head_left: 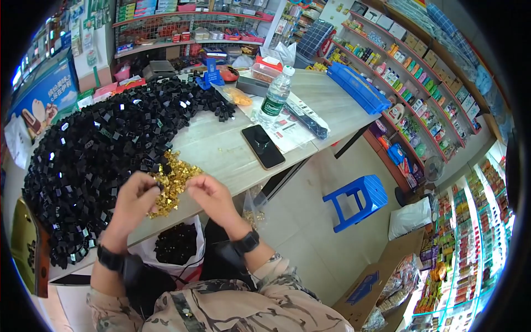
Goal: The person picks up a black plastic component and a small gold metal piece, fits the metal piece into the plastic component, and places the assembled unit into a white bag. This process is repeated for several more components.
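A heap of small black plastic pieces [105,138] covers the left of the table. A smaller pile of gold metal pieces [176,176] lies at its near right edge, close to the table's front. Over the left side of the gold pile, my left hand [134,203] is closed, with a small black piece at its fingertips. My right hand [214,200] is to the right of the gold pile, thumb and fingers pinched together. Whatever that pinch holds, if anything, is too small to make out. The two hands are apart.
Below the table edge hangs a white bag [197,243] with black pieces inside. A phone [263,146], a water bottle [275,97] and a blue stand [210,76] are on the table. A blue stool [358,202] stands on the floor to the right. Stocked shelves [409,77] line the wall.
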A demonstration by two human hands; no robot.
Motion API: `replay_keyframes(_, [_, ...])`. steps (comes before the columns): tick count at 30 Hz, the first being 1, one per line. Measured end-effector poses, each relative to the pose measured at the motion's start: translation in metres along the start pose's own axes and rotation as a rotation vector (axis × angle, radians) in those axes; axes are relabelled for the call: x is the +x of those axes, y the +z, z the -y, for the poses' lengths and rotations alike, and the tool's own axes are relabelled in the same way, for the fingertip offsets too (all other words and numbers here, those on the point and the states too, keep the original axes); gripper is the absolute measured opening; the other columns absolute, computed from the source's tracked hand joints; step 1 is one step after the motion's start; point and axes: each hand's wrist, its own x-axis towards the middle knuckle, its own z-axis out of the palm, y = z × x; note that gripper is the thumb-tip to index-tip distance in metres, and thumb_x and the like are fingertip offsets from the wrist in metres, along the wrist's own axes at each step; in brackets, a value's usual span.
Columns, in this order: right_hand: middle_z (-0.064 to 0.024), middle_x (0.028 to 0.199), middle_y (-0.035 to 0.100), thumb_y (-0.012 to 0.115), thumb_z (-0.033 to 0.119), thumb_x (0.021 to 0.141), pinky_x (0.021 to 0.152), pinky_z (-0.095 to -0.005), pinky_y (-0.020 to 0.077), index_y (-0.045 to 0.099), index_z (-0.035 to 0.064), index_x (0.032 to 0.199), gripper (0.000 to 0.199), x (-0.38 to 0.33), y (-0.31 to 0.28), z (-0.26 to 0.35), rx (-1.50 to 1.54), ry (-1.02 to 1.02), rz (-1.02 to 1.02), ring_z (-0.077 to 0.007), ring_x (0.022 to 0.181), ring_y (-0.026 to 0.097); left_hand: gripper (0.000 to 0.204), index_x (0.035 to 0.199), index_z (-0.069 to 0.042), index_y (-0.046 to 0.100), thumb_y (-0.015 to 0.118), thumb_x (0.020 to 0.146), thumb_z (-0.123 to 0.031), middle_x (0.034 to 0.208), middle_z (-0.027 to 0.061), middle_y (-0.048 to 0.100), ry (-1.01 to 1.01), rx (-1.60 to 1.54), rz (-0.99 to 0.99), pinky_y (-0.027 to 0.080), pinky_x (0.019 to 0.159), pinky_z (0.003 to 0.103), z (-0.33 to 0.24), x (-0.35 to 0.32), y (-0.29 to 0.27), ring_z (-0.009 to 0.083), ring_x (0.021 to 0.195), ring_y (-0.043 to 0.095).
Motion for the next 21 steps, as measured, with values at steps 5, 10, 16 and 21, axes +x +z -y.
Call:
replay_keyframes(5, [0.0007,0.09,0.059,0.054,0.007,0.091,0.068,-0.0203,0.0465,0.058,0.002,0.102,0.012,-0.028,0.041,0.016,0.004,-0.053,0.241,-0.0053,0.081,0.056,0.017,0.104,-0.002,0.053,0.053,0.087,-0.002,0.077,0.0017,0.058,-0.041,-0.357,-0.068,0.043,0.052,0.019,0.0,-0.047,0.018,0.0069,0.057,0.052])
replay_keyframes(10, [-0.0008,0.09,0.06,0.056,0.008,0.091,0.067,-0.0186,0.0454,0.058,0.0028,0.102,0.013,-0.033,0.049,0.009,0.253,0.118,0.247,-0.005,0.077,0.055,0.023,0.111,0.0,0.052,0.051,0.088,-0.002,0.078,0.002,0.058,-0.263,-0.463,0.009,0.044,0.053,0.019,0.021,-0.062,0.015,0.0063,0.06,0.052])
replay_keyframes(16, [-0.0002,0.089,0.06,0.057,0.009,0.089,0.066,-0.0191,0.0454,0.059,0.0036,0.102,0.013,-0.032,0.055,0.019,0.229,0.196,0.291,-0.005,0.076,0.055,0.019,0.107,0.001,0.056,0.052,0.089,-0.002,0.081,0.0034,0.059,-0.019,-0.228,-0.005,0.044,0.054,0.02,0.032,-0.069,0.015,0.006,0.061,0.053])
replay_keyframes(21, [0.0006,0.088,0.06,0.057,0.008,0.089,0.066,-0.019,0.0453,0.059,0.0039,0.101,0.014,-0.031,0.053,0.016,0.175,0.253,0.28,-0.0046,0.075,0.054,0.02,0.107,0.001,0.056,0.052,0.088,-0.001,0.083,0.0045,0.06,0.045,-0.162,-0.004,0.045,0.055,0.02,0.03,-0.069,0.006,0.0062,0.063,0.054])
